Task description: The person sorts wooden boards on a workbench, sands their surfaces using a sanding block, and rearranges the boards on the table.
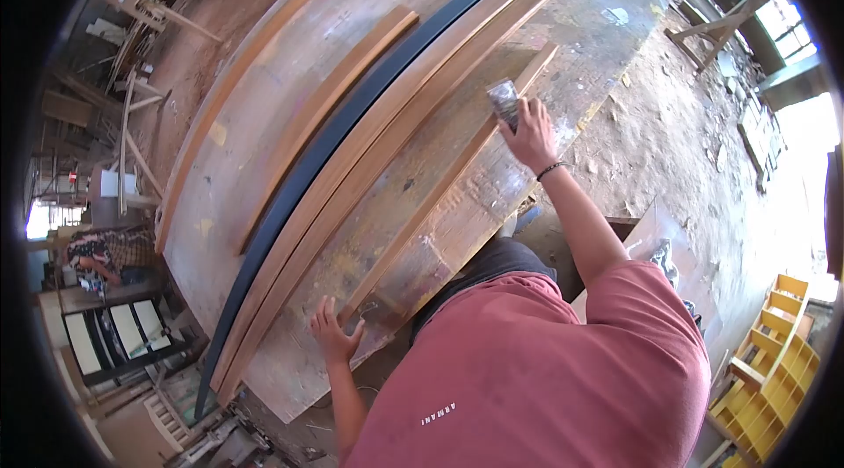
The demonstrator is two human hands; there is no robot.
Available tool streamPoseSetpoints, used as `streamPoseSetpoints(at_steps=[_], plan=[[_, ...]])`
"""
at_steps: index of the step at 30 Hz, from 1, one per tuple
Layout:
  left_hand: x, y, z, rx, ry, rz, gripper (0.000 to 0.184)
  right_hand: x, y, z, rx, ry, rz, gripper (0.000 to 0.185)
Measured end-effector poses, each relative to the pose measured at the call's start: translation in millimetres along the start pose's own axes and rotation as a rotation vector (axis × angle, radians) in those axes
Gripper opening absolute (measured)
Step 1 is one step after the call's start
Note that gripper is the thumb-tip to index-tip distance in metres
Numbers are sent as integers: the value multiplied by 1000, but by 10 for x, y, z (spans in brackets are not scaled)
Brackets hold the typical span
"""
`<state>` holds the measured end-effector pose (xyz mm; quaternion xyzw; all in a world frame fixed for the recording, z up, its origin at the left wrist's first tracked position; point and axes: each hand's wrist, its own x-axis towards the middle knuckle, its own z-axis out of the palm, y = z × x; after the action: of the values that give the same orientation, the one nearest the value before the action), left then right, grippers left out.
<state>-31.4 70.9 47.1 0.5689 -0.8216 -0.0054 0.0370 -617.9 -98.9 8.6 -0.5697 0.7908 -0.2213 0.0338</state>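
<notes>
My right hand [532,138], with a dark bracelet at its wrist, is closed around a small grey pad [503,101] that looks like folded sandpaper. The pad rests at a narrow wooden strip [431,200] lying on the paint-stained work table [571,29], toward the strip's far end. At the strip's near end is my left hand [336,334], its fingers spread and the thumb beside the wood. Whether the left fingertips touch the strip I cannot tell.
Beyond the strip lie long brown boards [352,152], a dark blue board [330,130], a shorter board [325,125] and another long board [230,103]. A yellow shelf-like frame [774,362] stands at lower right. Another person [114,257] is at the far left.
</notes>
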Motion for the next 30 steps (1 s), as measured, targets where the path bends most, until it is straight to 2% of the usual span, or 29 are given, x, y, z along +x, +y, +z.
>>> streamPoseSetpoints(at_steps=[2, 3, 5, 9, 11, 13, 15, 16, 18, 19, 20, 21, 24, 26, 28, 30], plan=[[356, 298, -84, -103, 92, -33, 64, 51, 17, -10, 11, -15, -23, 55], [588, 492, 4, -103, 88, -31, 64, 68, 40, -4, 33, -24, -42, 55], [1264, 972, 241, -390, 179, -38, 56, 121, 61, -72, 47, -53, -63, 57], [2397, 2085, 388, -587, 106, 14, 37, 158, 46, -83, 35, -156, -59, 60], [2538, 2301, 604, -509, 46, 37, 34, 77, -124, -134, 83, -265, -114, 61], [2633, 2415, 759, -430, -13, 59, 31, -120, -271, -2, 122, -354, -274, 59], [2604, 2450, 815, -392, 114, 48, 28, -179, -346, 1, 242, -433, -440, 58], [2584, 2469, 800, -393, 104, 44, 28, -108, -297, -59, 276, -423, -469, 57], [2618, 2501, 743, -346, 114, 29, 28, 259, 55, 24, 192, -422, -345, 58], [2624, 2499, 743, -342, 108, 27, 28, 529, 404, 83, 210, -230, -282, 56], [2622, 2500, 758, -329, 107, 17, 27, 983, 569, -169, 147, -310, -62, 56], [2607, 2507, 762, -316, 107, 5, 27, 1390, 890, -204, 122, -336, 30, 57], [2623, 2512, 714, -280, 66, 13, 26, 2142, 1841, -292, -19, -130, 121, 64], [2626, 2487, 744, -279, 87, 28, 25, 2219, 2157, -412, -39, -45, 119, 66], [2596, 2491, 765, -282, 96, 32, 25, 2127, 2279, -491, 118, 89, 231, 68], [2592, 2492, 748, -281, 27, 5, 27, 1885, 2274, -429, 74, 78, 291, 67]])
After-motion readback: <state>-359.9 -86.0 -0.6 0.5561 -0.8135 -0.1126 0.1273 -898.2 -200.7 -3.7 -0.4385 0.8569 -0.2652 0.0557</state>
